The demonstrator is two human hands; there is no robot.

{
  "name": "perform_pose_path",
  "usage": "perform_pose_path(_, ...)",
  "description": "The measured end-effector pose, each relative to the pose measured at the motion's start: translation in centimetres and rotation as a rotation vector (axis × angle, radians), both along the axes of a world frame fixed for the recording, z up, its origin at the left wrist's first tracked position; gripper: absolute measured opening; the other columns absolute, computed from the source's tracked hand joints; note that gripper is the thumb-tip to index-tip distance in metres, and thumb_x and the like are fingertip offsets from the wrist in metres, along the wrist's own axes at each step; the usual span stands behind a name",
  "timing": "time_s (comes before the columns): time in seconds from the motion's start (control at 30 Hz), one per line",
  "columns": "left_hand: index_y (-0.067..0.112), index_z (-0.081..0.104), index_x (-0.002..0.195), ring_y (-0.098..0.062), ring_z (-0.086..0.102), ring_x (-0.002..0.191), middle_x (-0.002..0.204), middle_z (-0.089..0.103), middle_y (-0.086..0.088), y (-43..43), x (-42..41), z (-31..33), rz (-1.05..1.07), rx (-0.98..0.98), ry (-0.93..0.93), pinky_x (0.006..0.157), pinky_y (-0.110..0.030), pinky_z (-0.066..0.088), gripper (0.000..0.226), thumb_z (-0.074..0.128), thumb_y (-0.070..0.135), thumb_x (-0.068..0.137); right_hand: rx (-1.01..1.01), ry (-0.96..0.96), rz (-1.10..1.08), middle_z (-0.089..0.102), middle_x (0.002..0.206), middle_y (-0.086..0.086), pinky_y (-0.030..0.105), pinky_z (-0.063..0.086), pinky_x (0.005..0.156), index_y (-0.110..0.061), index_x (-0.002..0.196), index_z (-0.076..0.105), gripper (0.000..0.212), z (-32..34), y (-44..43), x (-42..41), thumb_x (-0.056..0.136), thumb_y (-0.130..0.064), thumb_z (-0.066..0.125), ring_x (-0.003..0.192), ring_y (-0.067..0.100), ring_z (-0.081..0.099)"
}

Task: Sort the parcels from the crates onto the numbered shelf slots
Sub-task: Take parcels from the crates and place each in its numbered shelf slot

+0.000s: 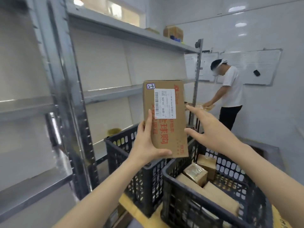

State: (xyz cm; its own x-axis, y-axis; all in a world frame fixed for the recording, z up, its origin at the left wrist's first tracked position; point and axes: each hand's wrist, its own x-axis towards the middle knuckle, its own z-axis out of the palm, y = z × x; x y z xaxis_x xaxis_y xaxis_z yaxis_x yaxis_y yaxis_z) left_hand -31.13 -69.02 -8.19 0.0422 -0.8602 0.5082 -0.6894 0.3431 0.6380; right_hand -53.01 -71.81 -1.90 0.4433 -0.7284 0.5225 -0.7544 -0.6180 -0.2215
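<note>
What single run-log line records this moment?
left hand grips box marked 2-3 | right hand open beside box | crate holds parcels | box not yet shelved

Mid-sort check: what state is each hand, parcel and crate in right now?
Parcel: upright, held above the crates, label "2-3" facing the camera.
Left hand: gripping the parcel's lower left corner.
Right hand: open, fingers spread beside the parcel's right edge.
Near crate: holds several boxes.
Far crate: contents hidden.

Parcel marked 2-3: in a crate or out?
Out. The left hand grips the parcel upright above the crates; the right hand is open beside it.
</note>
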Motion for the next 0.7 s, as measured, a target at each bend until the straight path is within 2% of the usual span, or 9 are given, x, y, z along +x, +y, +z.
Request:
perform_pose_path(0.17,0.052,-0.021,0.145,-0.013,0.025,0.139,0.156,0.012,0.004,5.5,3.8,1.0,0.121,-0.028,-0.007,0.113,-0.045,0.030,0.145,0.092,0.042,0.055,0.016,0.011,0.114,0.036,0.154,-0.004,0.039,0.038,0.108,-0.036,0.153,0.014,0.077,0.3,3.0,4.3,0.092,-0.043,0.061,0.139,0.016,0.036)
perform_pose_path(0.33,0.048,-0.017,0.148,-0.006,0.026,0.133,0.153,0.016,0.004,10.9,7.9,2.4,0.202,-0.048,-0.039,0.112,-0.040,0.031,0.143,0.092,0.039,0.056,0.018,-0.031,0.218,0.035,0.155,-0.003,0.037,0.036,0.109,-0.029,0.154,0.016,0.078,1.2,6.5,8.8,0.092,-0.040,0.062,0.140,0.016,0.035)
perform_pose_path(0.47,0.054,-0.018,0.145,-0.017,0.025,0.141,0.158,0.009,0.001,15.9,10.6,3.2,0.293,-0.051,-0.045,0.114,-0.048,0.032,0.145,0.092,0.044,0.052,0.014,-0.024,0.294,0.036,0.154,-0.004,0.040,0.038,0.110,-0.028,0.153,0.018,0.077,1.7,10.1,12.4,0.091,-0.042,0.061,0.139,0.015,0.036)
perform_pose_path(0.7,0.052,-0.018,0.146,-0.009,0.027,0.137,0.154,0.015,0.005,26.5,15.2,2.9,0.367,-0.046,-0.012,0.111,-0.037,0.032,0.144,0.092,0.041,0.054,0.005,-0.048,0.394,0.039,0.152,-0.006,0.035,0.040,0.107,-0.030,0.153,0.019,0.075,1.3,18.7,17.8,0.092,-0.042,0.060,0.136,0.013,0.041)
